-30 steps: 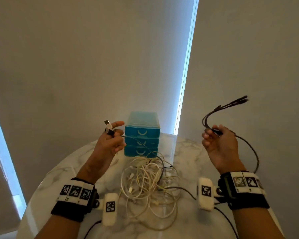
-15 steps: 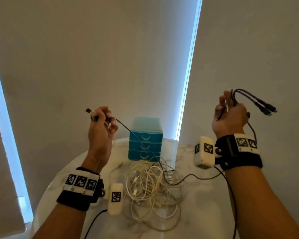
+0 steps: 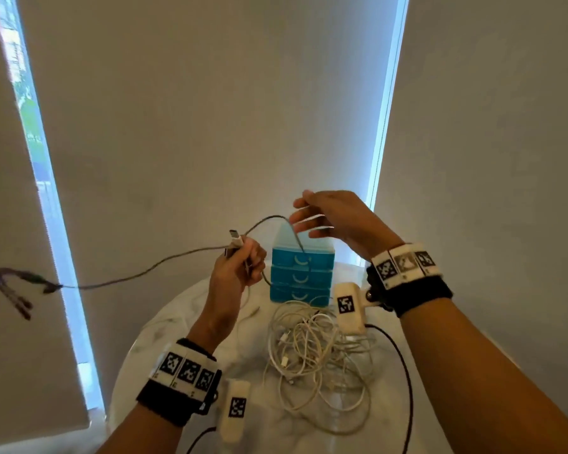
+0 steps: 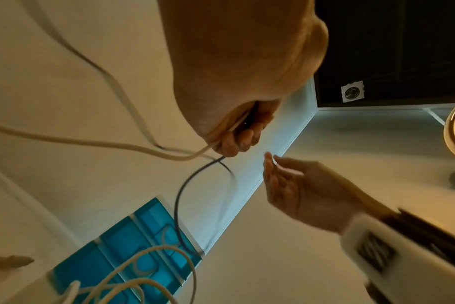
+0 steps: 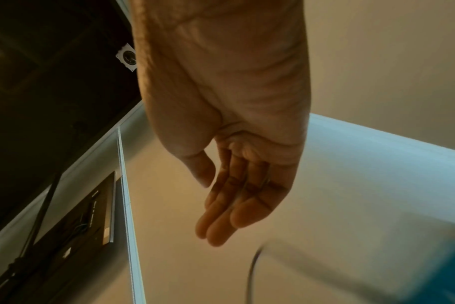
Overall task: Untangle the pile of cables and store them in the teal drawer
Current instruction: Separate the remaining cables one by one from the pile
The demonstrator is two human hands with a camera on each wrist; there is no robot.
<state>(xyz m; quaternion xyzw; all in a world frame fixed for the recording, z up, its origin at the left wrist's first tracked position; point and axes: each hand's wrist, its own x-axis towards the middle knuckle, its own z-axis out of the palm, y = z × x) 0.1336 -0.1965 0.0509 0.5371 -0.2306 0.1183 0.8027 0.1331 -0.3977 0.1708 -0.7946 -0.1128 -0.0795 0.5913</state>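
While my left hand stays out of the pile, I see its fingers curled tight round two things: a white USB plug sticking up past the thumb, and a dark cable. Left wrist view confirms it: fingertips pinch a pale lead and the dark one together.

Dark cable goes two ways from the fist. One run arcs up, passes just under my right fingertips, drops in front of the drawer unit. Other run swings out left in mid-air and ends in a blurred multi-head connector, clear of the table.

Right hand hovers above the drawer unit, fingers straight and spread, holding nothing. Right wrist view shows the same: flat palm, fingers extended, dark cable below the tips. Touching the cable or just beside it, I can't tell.

Teal drawer unit sits at the far edge of the round marble table, three drawers stacked, all pushed in, pale lid on top.

Pile of white cables lies on the table right in front of the drawers, loops overlapping, a few plugs visible inside the tangle. Wrist-camera leads trail black across the table near edge.
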